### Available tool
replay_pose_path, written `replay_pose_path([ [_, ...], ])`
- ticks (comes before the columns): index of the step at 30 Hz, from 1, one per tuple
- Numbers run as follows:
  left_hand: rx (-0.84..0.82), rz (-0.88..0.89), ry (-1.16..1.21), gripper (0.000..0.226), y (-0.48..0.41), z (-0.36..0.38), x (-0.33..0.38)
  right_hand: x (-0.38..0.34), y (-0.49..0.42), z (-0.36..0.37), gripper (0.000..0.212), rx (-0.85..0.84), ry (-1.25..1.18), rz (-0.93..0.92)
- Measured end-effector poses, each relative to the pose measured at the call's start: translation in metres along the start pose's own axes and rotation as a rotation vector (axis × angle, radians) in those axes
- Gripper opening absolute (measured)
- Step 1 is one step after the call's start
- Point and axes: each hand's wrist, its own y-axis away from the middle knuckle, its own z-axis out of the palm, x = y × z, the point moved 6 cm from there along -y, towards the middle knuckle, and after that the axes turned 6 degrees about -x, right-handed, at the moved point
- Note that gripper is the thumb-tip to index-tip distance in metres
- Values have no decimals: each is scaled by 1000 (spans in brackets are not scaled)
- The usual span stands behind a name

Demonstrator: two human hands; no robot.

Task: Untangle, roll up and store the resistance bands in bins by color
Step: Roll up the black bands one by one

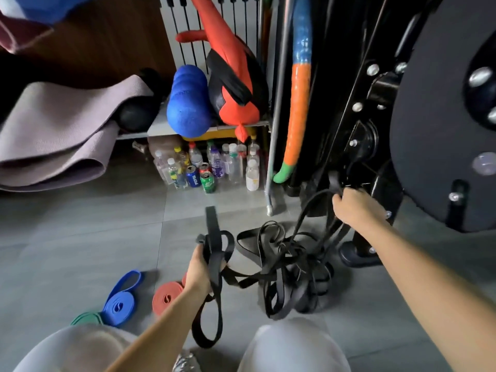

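Soft, dim daylight; wide-angle bending at edges, slight overall blur.

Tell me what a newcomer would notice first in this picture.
The tangle of black bands on the floor at centre comes first; the left hand and the right hand each grip strands of it. At lower left lie the rolled blue band and red band, beside a green band.

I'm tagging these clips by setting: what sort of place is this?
Probably a gym's storage corner or a home gym: a black exercise machine stands on the right, a folded exercise mat and blue foam roller are stored behind, and resistance bands lie on the floor.
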Motion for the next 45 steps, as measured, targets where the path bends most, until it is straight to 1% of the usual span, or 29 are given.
replay_pose_path([
  [1,9,58,-9,12,5,-1,6,11,-1,14,43,-50,35,55],
  [2,-17,68,58,8,12,6,14,21,0,32,51,-125,57,110],
  [4,-22,91,142,31,24,10,26,30,6,71,71,-302,101,129],
  [6,-44,104,172,40,28,14,31,20,13,108,80,-404,123,13],
  [9,-78,85,188,41,29,18,32,-14,30,168,97,-591,59,-237],
  [11,-94,80,234,48,30,18,36,-40,45,202,103,-687,83,-413],
  [12,-120,67,273,49,29,18,38,-52,51,216,104,-690,112,-483],
  [13,-129,61,297,43,29,16,41,-63,55,229,104,-677,141,-531],
  [15,-102,61,331,21,28,9,49,-80,60,250,102,-667,169,-564],
  [18,-119,53,375,23,24,-4,59,-97,56,270,96,-658,169,-538],
  [20,-154,51,381,20,23,-8,67,-103,46,264,89,-524,109,-416],
  [22,-148,71,377,17,21,-8,74,-96,35,248,66,-342,-44,-188],
  [23,-121,96,382,17,20,-9,80,-88,34,243,55,-306,-127,-74],
  [25,-88,126,428,17,16,-7,91,-71,39,245,48,-311,-308,79],
  [26,-111,131,468,16,13,-4,95,-65,43,253,47,-351,-440,100],
  [27,-133,138,519,17,11,0,101,-66,51,261,39,-440,-606,97],
  [28,-152,139,562,23,8,3,102,-73,59,270,27,-548,-797,87],
  [29,-179,128,588,30,7,9,105,-83,68,276,21,-660,-980,122],
  [30,-203,124,607,30,7,13,108,-92,73,280,21,-731,-1152,174],
  [31,-229,140,630,26,9,17,112,-100,78,282,17,-773,-1254,240],
  [32,-252,160,654,24,10,20,115,-108,81,283,8,-796,-1317,258],
  [33,-264,172,668,22,11,22,119,-116,84,281,4,-823,-1330,237],
  [35,-232,200,652,22,7,17,125,-130,93,280,5,-880,-1270,145],
  [37,-180,231,583,25,1,7,131,-129,100,281,14,-870,-1168,100],
  [39,-90,263,455,7,-7,-6,132,-118,98,274,24,-760,-1135,125],
  [40,-39,281,383,9,-11,-12,131,-110,95,266,30,-690,-1076,109],
  [41,-3,288,309,17,-15,-16,130,-103,93,253,36,-641,-977,72],
  [43,40,303,181,18,-19,-20,129,-95,86,224,47,-585,-821,-69],
  [45,65,276,125,6,-23,-21,127,-92,81,191,53,-586,-614,-211],
])
